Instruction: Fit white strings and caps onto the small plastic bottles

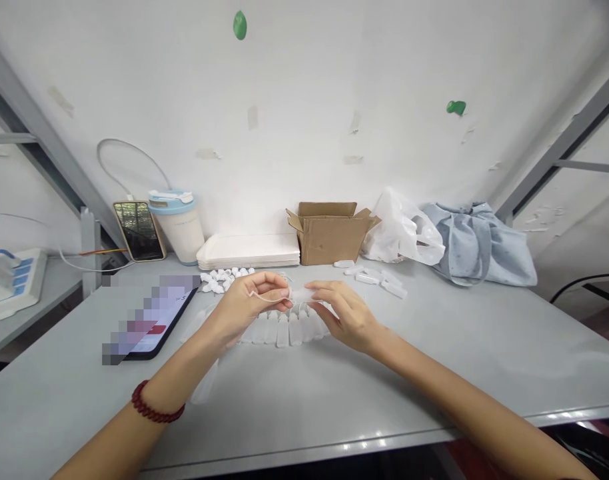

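Note:
My left hand (257, 300) is closed in a pinch on a small white cap, from which a thin white cord (267, 298) trails back over the fingers. Facing it, my right hand (347, 313) grips a small translucent plastic tube (299, 294) between thumb and fingertips. Cap and tube meet end to end, but I cannot tell whether they are joined. Under both hands lies a curved row of similar translucent tubes (283, 330), partly hidden by my hands. A pile of white caps (217, 280) sits just behind my left hand.
Several loose tubes (367, 279) lie at the back right. Along the wall stand an open cardboard box (329, 240), a stack of white sheets (249, 250), a cup (179, 227), a phone (139, 230), a plastic bag (402, 230) and a blue cloth bag (504, 247). A larger phone (157, 320) lies left.

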{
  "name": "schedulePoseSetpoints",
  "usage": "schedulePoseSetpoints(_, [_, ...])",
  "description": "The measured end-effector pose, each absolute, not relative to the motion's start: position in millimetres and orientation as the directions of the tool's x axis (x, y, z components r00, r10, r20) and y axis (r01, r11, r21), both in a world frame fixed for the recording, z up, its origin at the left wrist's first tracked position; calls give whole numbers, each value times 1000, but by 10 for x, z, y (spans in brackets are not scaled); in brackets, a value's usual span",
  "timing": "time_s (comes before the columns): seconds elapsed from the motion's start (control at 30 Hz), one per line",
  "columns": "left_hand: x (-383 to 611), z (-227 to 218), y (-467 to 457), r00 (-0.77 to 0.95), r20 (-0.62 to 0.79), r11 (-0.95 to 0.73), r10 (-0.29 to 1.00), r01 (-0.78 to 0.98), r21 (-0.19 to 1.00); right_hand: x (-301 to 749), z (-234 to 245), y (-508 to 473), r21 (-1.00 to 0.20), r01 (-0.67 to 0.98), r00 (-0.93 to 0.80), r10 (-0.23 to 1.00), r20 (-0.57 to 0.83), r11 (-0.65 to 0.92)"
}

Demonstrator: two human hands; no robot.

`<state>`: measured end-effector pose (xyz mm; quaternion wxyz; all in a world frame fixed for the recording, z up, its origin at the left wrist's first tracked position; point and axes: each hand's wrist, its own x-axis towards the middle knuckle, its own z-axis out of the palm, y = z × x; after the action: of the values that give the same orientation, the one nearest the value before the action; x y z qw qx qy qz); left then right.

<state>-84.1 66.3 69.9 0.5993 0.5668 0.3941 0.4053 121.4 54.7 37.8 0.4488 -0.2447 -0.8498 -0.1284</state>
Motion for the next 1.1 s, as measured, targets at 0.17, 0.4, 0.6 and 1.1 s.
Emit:
schedulePoseSetpoints(0.17, [-812,702,641,342,-9,15,940,-16,1000,1190,314,558,-17,526,-474,309,825,850])
schedulePoseSetpoints(0.4, [-779,744,596,336,67,-112,939,117,987,1192,294,574,13,553,-512,327,794,833])
schedulePoseSetpoints(0.6, [-770,765,551,385,196,-314,902,271,910,1224,295,591,57,565,-563,334,756,823])
schedulePoseSetpoints(1.1, [-792,752,560,513,182,-374,839,300,878,1159,328,531,-75,509,-506,369,779,857])
